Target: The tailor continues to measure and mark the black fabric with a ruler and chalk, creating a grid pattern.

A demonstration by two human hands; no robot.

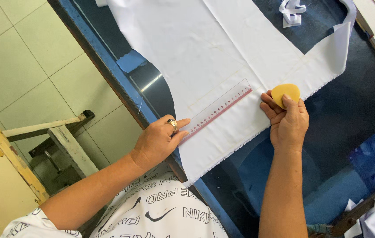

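while the left hand (158,141) lies nearest, its fingers pressed together and flat on the near end of a clear plastic ruler (218,111), the right hand (288,121) pinches a yellow tailor's chalk (285,92) just past the ruler's far end, its edge touching the white cloth (205,48). the ruler looks light, stiff and prone to slide on smooth fabric, so pressing down along its length seems the sound hold. the chalk looks small, hard and brittle, best held by its broad faces. the cloth is thin, limp and frayed at its cut edge. it lies spread on a dark desk (354,110) with a blue edge; pale floor tiles (24,57) lie beyond to the left, and white scraps (292,11) farther off.
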